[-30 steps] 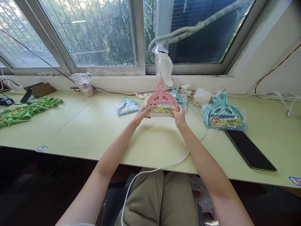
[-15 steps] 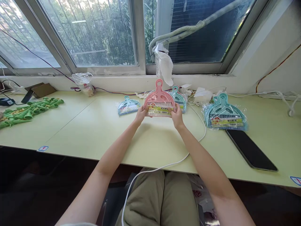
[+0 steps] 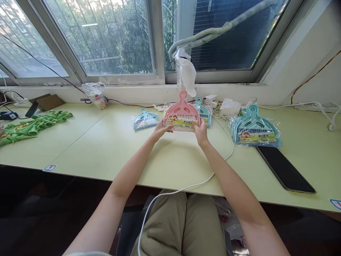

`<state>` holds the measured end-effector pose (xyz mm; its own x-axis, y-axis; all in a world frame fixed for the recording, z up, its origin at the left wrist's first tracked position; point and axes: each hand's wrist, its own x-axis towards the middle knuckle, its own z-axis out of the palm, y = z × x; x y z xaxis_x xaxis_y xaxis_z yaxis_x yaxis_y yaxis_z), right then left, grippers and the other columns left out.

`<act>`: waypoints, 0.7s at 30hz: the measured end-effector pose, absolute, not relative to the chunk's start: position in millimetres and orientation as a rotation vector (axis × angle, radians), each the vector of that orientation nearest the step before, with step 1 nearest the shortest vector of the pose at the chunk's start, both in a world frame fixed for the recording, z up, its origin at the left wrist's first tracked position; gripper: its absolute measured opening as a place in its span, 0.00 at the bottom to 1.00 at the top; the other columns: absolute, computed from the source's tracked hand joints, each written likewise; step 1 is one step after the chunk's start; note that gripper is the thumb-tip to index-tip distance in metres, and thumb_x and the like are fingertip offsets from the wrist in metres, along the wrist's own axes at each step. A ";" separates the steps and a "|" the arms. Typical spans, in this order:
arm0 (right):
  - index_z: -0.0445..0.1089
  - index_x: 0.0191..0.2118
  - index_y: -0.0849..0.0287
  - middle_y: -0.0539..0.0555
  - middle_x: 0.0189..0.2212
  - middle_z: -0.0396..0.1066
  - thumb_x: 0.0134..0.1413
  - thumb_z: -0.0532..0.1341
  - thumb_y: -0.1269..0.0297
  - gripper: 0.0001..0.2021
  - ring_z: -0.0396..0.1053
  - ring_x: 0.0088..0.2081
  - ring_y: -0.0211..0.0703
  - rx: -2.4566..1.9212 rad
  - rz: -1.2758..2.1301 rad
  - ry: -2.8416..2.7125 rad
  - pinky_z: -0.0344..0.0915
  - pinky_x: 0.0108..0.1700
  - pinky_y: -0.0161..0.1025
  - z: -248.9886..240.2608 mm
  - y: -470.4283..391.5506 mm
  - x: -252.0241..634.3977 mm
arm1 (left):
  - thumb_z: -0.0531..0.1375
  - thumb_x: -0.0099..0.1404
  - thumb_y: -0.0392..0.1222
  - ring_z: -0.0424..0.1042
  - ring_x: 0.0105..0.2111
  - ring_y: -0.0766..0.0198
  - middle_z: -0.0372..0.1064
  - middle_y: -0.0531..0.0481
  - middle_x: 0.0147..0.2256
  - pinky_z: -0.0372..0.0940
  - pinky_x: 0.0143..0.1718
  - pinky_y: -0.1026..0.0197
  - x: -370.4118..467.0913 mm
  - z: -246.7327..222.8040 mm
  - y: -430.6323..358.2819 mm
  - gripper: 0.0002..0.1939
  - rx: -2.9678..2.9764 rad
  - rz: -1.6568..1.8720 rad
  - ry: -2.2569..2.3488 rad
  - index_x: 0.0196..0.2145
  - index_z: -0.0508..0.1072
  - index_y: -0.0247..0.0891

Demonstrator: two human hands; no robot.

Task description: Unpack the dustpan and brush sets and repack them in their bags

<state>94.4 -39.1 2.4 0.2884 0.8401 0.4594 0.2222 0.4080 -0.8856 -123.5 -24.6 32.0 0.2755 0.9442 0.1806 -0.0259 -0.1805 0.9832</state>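
A pink dustpan and brush set in clear wrap, with a yellow printed label, is held upright above the table between both hands. My left hand grips its lower left corner, thumb across the front. The lower right corner is pinched by my right hand. Partly hidden behind it stands a teal dustpan set. A light blue dustpan set lies to the left. Over on the right is a stack of wrapped teal dustpan sets.
A black phone lies by the right stack. A white cable crosses the table and hangs over its front edge. Green rolled items spread at far left. A clear plastic bag and a white tissue pack stand near the window.
The pink dustpan set has shifted very slightly to the right in my hands. My left thumb now reaches further across its front.
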 end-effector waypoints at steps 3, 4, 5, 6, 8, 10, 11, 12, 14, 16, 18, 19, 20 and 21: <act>0.65 0.51 0.55 0.57 0.45 0.72 0.55 0.59 0.49 0.21 0.70 0.45 0.48 -1.122 0.562 -1.238 0.67 0.49 0.48 1.8 -39.5 91.7 | 0.68 0.54 0.52 0.75 0.37 0.61 0.75 0.45 0.44 0.74 0.34 0.61 -124.7 27.1 -19.0 0.29 1.405 1.197 0.908 0.50 0.71 0.36; 0.65 0.50 0.56 0.58 0.44 0.72 0.54 0.59 0.50 0.21 0.70 0.44 0.48 -1.126 0.568 -1.228 0.67 0.49 0.48 1.8 -39.9 90.5 | 0.68 0.54 0.53 0.74 0.37 0.62 0.75 0.46 0.41 0.73 0.34 0.62 -124.9 25.0 -16.8 0.28 1.386 1.217 0.910 0.48 0.72 0.35; 0.65 0.50 0.56 0.58 0.44 0.72 0.53 0.60 0.51 0.21 0.70 0.44 0.48 -1.130 0.574 -1.217 0.66 0.50 0.48 2.0 -40.4 89.2 | 0.69 0.53 0.53 0.74 0.35 0.63 0.76 0.48 0.39 0.73 0.33 0.62 -124.9 23.0 -14.8 0.27 1.369 1.234 0.916 0.47 0.72 0.35; 0.64 0.49 0.57 0.59 0.44 0.72 0.53 0.60 0.52 0.21 0.70 0.44 0.48 -1.135 0.578 -1.207 0.66 0.50 0.48 2.3 -41.0 88.0 | 0.69 0.52 0.53 0.73 0.33 0.64 0.75 0.49 0.37 0.73 0.31 0.62 -124.8 21.2 -12.9 0.27 1.352 1.251 0.925 0.45 0.73 0.35; 0.64 0.49 0.58 0.59 0.44 0.71 0.52 0.60 0.52 0.21 0.69 0.43 0.49 -1.142 0.579 -1.203 0.65 0.50 0.49 3.3 -42.0 86.6 | 0.70 0.50 0.54 0.72 0.29 0.66 0.74 0.50 0.33 0.73 0.28 0.62 -123.8 18.4 -10.5 0.27 1.326 1.275 0.949 0.43 0.72 0.35; 0.64 0.49 0.58 0.59 0.43 0.71 0.53 0.59 0.51 0.21 0.69 0.43 0.49 -1.156 0.574 -1.216 0.66 0.50 0.49 5.3 -43.6 86.7 | 0.70 0.50 0.55 0.70 0.27 0.67 0.72 0.52 0.31 0.73 0.26 0.63 -122.4 17.2 -9.7 0.27 1.328 1.295 0.969 0.41 0.72 0.34; 0.64 0.48 0.58 0.59 0.42 0.71 0.53 0.59 0.50 0.21 0.69 0.43 0.49 -1.169 0.571 -1.226 0.66 0.50 0.50 6.9 -44.9 87.0 | 0.69 0.51 0.55 0.70 0.27 0.68 0.72 0.52 0.30 0.73 0.26 0.63 -121.7 16.9 -9.7 0.26 1.336 1.308 0.972 0.41 0.72 0.34; 0.64 0.48 0.58 0.58 0.42 0.71 0.52 0.60 0.49 0.22 0.69 0.43 0.50 -1.184 0.570 -1.238 0.67 0.50 0.50 8.7 -46.6 87.4 | 0.69 0.51 0.55 0.69 0.26 0.69 0.71 0.53 0.29 0.73 0.25 0.63 -121.0 16.9 -9.8 0.26 1.344 1.320 0.974 0.40 0.72 0.34; 0.65 0.49 0.57 0.58 0.42 0.71 0.52 0.60 0.48 0.23 0.69 0.44 0.50 -1.199 0.604 -1.251 0.70 0.46 0.50 12.8 -51.1 87.7 | 0.69 0.52 0.56 0.68 0.25 0.69 0.69 0.53 0.28 0.73 0.23 0.63 -120.0 16.8 -10.1 0.25 1.356 1.348 0.977 0.39 0.71 0.34; 0.63 0.52 0.56 0.59 0.46 0.69 0.51 0.60 0.46 0.27 0.69 0.45 0.51 -1.172 0.700 -1.256 0.74 0.39 0.47 16.2 -55.7 87.4 | 0.68 0.53 0.57 0.68 0.24 0.69 0.68 0.53 0.28 0.73 0.21 0.64 -119.2 16.4 -10.1 0.25 1.366 1.376 0.994 0.38 0.71 0.34; 0.61 0.56 0.53 0.58 0.52 0.66 0.48 0.61 0.44 0.31 0.68 0.47 0.51 -1.133 0.802 -1.256 0.76 0.33 0.44 17.0 -58.1 87.1 | 0.67 0.54 0.58 0.69 0.25 0.69 0.69 0.52 0.29 0.72 0.20 0.64 -118.6 15.6 -10.2 0.25 1.387 1.395 1.022 0.38 0.71 0.34; 0.60 0.57 0.52 0.57 0.53 0.65 0.46 0.63 0.44 0.33 0.68 0.47 0.51 -1.125 0.832 -1.257 0.76 0.31 0.43 16.1 -57.9 87.2 | 0.67 0.54 0.59 0.70 0.25 0.68 0.70 0.51 0.30 0.71 0.20 0.65 -118.4 15.2 -10.5 0.25 1.402 1.399 1.040 0.39 0.71 0.34; 0.59 0.57 0.51 0.57 0.54 0.65 0.45 0.64 0.45 0.34 0.68 0.46 0.50 -1.123 0.844 -1.256 0.76 0.31 0.43 14.3 -56.8 87.7 | 0.66 0.55 0.59 0.71 0.24 0.68 0.70 0.51 0.31 0.71 0.20 0.65 -118.2 14.9 -11.1 0.25 1.424 1.401 1.067 0.39 0.71 0.34; 0.59 0.57 0.51 0.57 0.53 0.65 0.43 0.65 0.45 0.35 0.68 0.46 0.50 -1.120 0.839 -1.259 0.76 0.32 0.44 11.9 -54.9 88.4 | 0.66 0.56 0.59 0.71 0.23 0.68 0.71 0.50 0.30 0.70 0.19 0.65 -117.9 14.6 -12.1 0.25 1.454 1.399 1.103 0.38 0.71 0.34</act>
<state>88.4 -54.9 11.9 0.1557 0.9442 0.2902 0.0958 0.2780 -0.9558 -117.9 -12.1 14.6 -0.0002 0.9591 0.2832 0.0517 -0.2828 0.9578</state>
